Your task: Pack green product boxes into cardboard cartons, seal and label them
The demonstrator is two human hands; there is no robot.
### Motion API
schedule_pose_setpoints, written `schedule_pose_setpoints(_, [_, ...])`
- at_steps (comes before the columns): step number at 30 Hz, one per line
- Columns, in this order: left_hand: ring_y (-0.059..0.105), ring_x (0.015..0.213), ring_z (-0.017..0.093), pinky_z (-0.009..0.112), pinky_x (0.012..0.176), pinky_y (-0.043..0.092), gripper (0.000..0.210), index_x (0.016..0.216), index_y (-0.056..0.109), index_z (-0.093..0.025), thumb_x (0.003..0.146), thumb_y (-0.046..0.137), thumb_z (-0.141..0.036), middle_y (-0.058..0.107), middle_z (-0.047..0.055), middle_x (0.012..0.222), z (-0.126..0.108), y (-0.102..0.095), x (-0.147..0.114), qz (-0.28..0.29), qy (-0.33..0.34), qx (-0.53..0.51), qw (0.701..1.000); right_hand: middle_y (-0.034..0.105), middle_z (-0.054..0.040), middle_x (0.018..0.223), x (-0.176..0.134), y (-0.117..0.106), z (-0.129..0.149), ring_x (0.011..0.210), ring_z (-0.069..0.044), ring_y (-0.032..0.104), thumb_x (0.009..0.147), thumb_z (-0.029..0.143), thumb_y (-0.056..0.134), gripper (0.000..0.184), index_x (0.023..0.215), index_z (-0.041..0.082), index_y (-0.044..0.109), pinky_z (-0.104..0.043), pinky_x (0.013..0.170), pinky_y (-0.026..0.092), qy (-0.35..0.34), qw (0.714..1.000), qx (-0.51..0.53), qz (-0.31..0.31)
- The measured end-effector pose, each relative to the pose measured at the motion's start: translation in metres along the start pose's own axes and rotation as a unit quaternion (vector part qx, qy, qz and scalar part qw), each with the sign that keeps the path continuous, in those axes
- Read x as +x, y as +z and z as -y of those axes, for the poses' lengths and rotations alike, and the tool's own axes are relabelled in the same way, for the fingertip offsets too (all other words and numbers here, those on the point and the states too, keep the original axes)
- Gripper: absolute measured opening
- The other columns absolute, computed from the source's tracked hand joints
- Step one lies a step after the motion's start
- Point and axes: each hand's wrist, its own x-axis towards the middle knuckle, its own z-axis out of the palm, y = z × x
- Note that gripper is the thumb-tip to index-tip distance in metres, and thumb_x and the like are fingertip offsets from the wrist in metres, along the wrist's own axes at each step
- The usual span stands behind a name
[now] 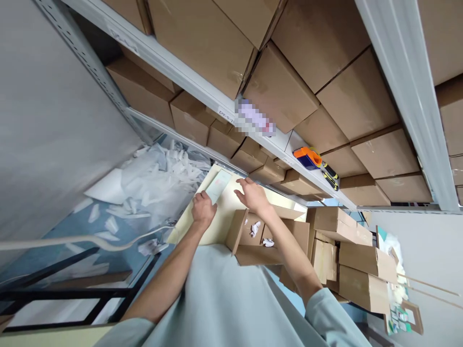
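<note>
A flat, pale green rectangle with faint reddish marks (219, 185), perhaps paper or a thin packet, lies at the far end of a cream tabletop (227, 212). My left hand (203, 210) is closed on its near edge, thumb and fingers pinched there. To the right of it, my right hand (252, 194) hovers above the tabletop, fingers bent and apart, with nothing in them. Below my right forearm stands an open cardboard box (237, 230) holding crumpled bits of white paper (255, 228).
Shelves packed with brown cartons (282, 86) rise in front of me. An orange and blue tool (307, 158) and yellow-black cutters (330, 179) rest on the shelf edge. White scraps (159, 173) cover the blue floor at left. Stacked cartons (365, 284) stand at right.
</note>
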Motion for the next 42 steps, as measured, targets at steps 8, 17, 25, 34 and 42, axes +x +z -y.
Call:
schedule_pose_setpoints(8, [0.080, 0.106, 0.035, 0.044, 0.093, 0.063, 0.051, 0.117, 0.074, -0.016, 0.072, 0.086, -0.040, 0.084, 0.016, 0.114, 0.006, -0.044, -0.013, 0.106, -0.074, -0.150, 0.980, 0.069, -0.0164, 0.152, -0.026, -0.019, -0.018, 0.133, -0.032, 0.074, 0.114, 0.029, 0.062, 0.045, 0.159, 0.022, 0.058, -0.043, 0.110, 0.062, -0.001, 1.000, 0.016, 0.004])
schedule_pose_setpoints(17, [0.076, 0.126, 0.031, 0.039, 0.100, 0.068, 0.074, 0.148, 0.068, -0.029, 0.079, 0.084, -0.053, 0.071, 0.008, 0.150, -0.045, -0.158, -0.112, -0.043, 0.137, -0.163, 0.976, 0.066, -0.0156, 0.154, -0.112, -0.052, -0.065, 0.139, -0.032, 0.068, 0.110, 0.024, 0.070, 0.055, 0.163, 0.022, 0.055, -0.046, 0.116, 0.059, -0.078, 0.967, 0.169, -0.174])
schedule_pose_setpoints(25, [0.071, 0.132, 0.032, 0.039, 0.108, 0.063, 0.065, 0.151, 0.064, -0.032, 0.086, 0.072, -0.035, 0.071, 0.004, 0.150, -0.116, -0.174, -0.175, 0.073, 0.302, -0.007, 0.951, 0.054, -0.0116, 0.167, -0.231, -0.053, -0.117, 0.143, -0.035, 0.065, 0.101, 0.017, 0.072, 0.096, 0.181, 0.038, 0.024, -0.050, 0.108, 0.065, -0.048, 0.967, 0.178, -0.174])
schedule_pose_setpoints(34, [0.065, 0.137, 0.034, 0.046, 0.118, 0.056, 0.067, 0.150, 0.063, -0.024, 0.084, 0.065, -0.012, 0.068, 0.010, 0.149, -0.136, -0.049, -0.167, 0.203, 0.392, 0.094, 0.892, 0.061, -0.0222, 0.154, -0.264, 0.058, -0.165, 0.123, -0.036, 0.076, 0.101, 0.022, 0.074, 0.067, 0.160, 0.014, 0.044, -0.046, 0.096, 0.067, 0.148, 0.986, 0.073, 0.039])
schedule_pose_setpoints(42, [0.062, 0.134, 0.037, 0.049, 0.108, 0.061, 0.052, 0.135, 0.063, -0.015, 0.085, 0.059, -0.003, 0.065, 0.018, 0.138, -0.127, 0.020, -0.138, 0.246, 0.369, 0.256, 0.859, 0.070, -0.0266, 0.140, -0.214, 0.122, -0.175, 0.120, -0.032, 0.077, 0.099, 0.020, 0.074, 0.050, 0.143, 0.007, 0.054, -0.037, 0.102, 0.062, 0.102, 0.985, -0.031, 0.134])
